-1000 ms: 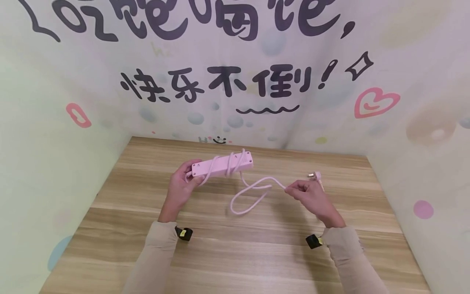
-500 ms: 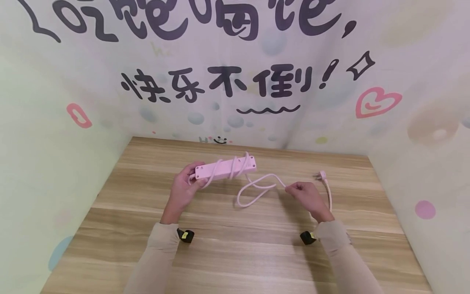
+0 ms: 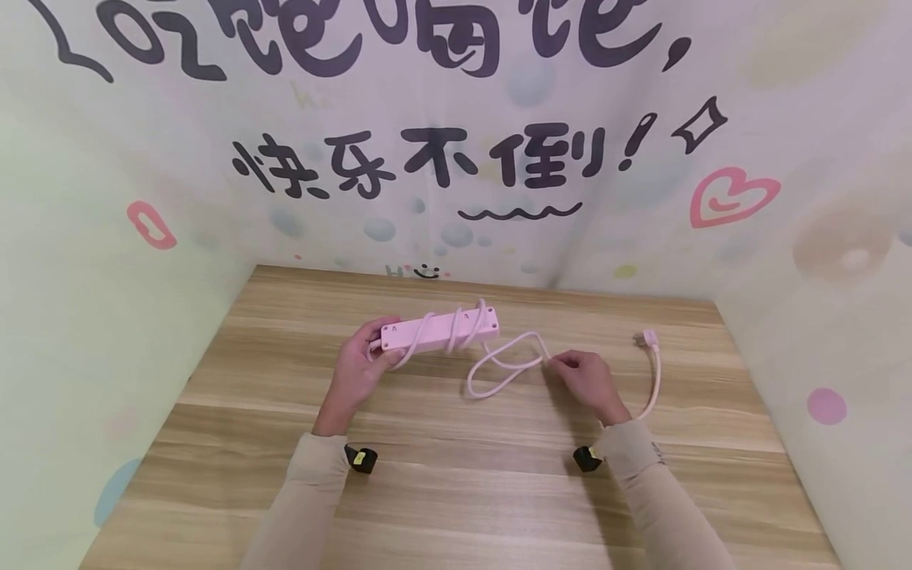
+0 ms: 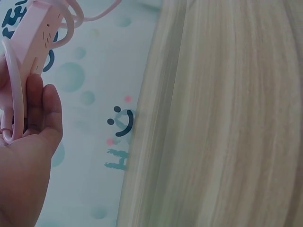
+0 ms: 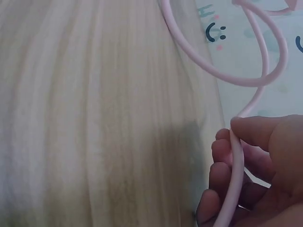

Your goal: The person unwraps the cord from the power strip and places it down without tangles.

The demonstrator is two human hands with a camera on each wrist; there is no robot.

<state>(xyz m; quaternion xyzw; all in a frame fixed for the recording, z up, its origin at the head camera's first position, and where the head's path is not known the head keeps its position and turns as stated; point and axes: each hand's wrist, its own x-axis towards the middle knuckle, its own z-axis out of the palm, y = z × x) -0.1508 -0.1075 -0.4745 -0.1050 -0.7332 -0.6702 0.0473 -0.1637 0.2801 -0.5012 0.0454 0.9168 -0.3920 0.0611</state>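
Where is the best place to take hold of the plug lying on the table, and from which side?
Probably the plug by its pink body, from above. It lies flat on the table, free, beyond the right hand, with the cord trailing toward the person, so the body's sides are open.

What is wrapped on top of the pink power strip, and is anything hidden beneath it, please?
Loops of its own pink cord cross over the pink power strip, held at one end by the left hand. Its underside and the cord behind it are covered, so nothing there can be told.
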